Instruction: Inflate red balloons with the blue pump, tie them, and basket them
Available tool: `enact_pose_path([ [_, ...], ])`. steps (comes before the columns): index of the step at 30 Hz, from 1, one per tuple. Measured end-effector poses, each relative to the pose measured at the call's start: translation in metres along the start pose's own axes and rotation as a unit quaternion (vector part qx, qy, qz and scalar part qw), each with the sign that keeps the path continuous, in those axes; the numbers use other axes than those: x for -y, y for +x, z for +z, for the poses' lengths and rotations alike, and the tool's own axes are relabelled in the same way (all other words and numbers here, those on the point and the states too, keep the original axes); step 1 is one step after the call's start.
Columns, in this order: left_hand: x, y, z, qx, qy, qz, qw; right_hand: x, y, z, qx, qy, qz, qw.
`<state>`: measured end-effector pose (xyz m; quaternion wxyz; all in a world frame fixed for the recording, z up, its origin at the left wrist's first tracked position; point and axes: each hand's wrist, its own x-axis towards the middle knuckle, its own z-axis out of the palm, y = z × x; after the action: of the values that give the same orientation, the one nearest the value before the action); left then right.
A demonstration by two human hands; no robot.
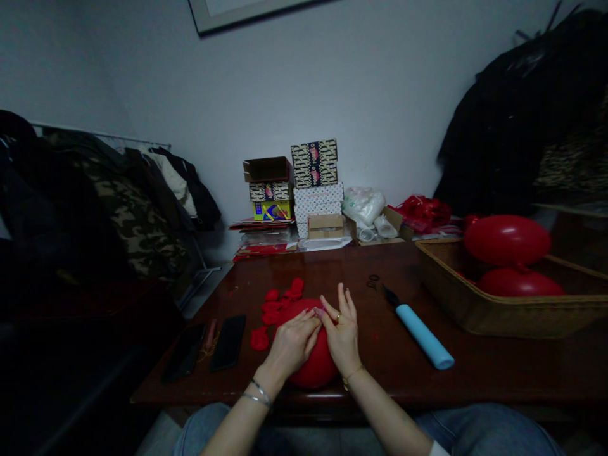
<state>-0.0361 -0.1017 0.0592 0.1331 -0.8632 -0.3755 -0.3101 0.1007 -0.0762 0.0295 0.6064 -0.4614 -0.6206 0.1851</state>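
Observation:
An inflated red balloon (313, 370) lies on the dark wooden table (498, 367) in front of me. My left hand (292, 342) rests on top of it with fingers curled, pinching the balloon's neck. My right hand (342, 329) meets it at the neck (319, 311), thumb and forefinger pinched on it, the other fingers raised. Several flat red uninflated balloons (278, 304) lie scattered just behind and left of the hands.
A light blue hand pump (422, 335) lies right of the hands. A wicker basket (456, 297) holds two inflated red balloons (507, 239). Two dark phones (228, 342) lie at the left. Stacked boxes (313, 183) and bags stand at the wall. Clothes hang left.

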Motion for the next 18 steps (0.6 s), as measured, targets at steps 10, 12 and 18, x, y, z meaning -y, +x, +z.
enact_pose_path([
  [10,0.014,-0.004,-0.01,-0.013,-0.012,-0.022,1.0,-0.006,0.008,-0.017,0.054,-0.054,-0.111,0.991],
  [12,0.017,-0.005,-0.011,-0.02,-0.022,-0.031,0.999,-0.003,0.009,-0.019,0.081,-0.076,-0.153,0.982],
  [18,0.018,-0.007,-0.013,-0.062,-0.034,-0.047,0.996,0.005,0.01,-0.015,0.123,-0.098,-0.183,0.97],
])
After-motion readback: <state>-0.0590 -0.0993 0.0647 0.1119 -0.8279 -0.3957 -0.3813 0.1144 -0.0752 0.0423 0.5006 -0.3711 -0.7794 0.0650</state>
